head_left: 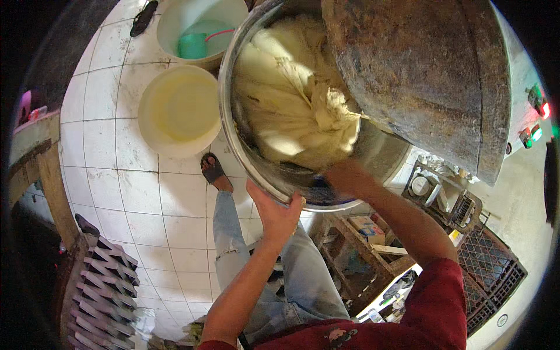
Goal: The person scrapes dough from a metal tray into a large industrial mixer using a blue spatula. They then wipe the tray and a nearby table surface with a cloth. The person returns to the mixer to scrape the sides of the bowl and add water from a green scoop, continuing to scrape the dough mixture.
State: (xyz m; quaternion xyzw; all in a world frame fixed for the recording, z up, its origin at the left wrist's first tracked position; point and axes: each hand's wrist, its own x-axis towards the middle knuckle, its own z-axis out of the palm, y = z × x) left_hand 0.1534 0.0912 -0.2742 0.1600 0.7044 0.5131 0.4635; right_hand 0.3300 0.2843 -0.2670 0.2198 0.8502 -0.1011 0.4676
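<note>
A large metal mixing bowl [254, 170] stands in front of me, holding a big mass of pale, sticky dough [286, 108]. With fingers and thumb, my left hand [274, 211] grips the bowl's near rim. My right hand [345, 178] reaches over that rim into the bowl, close to the dough's near edge. It is blurred and its fingers are hidden, so whether it holds anything cannot be made out. Something dark blue [319, 188] shows beside it, too unclear to name. The worn, stained mixer head [420, 76] overhangs the right part of the bowl.
Left of the bowl, a pale tub [150, 119] and another tub [163, 28] with a green container [192, 45] stand on the white tiled floor. At right are a weighing scale [421, 185], a wooden crate [356, 251] and a black plastic crate [490, 268]. Metal pans [102, 286] are stacked lower left.
</note>
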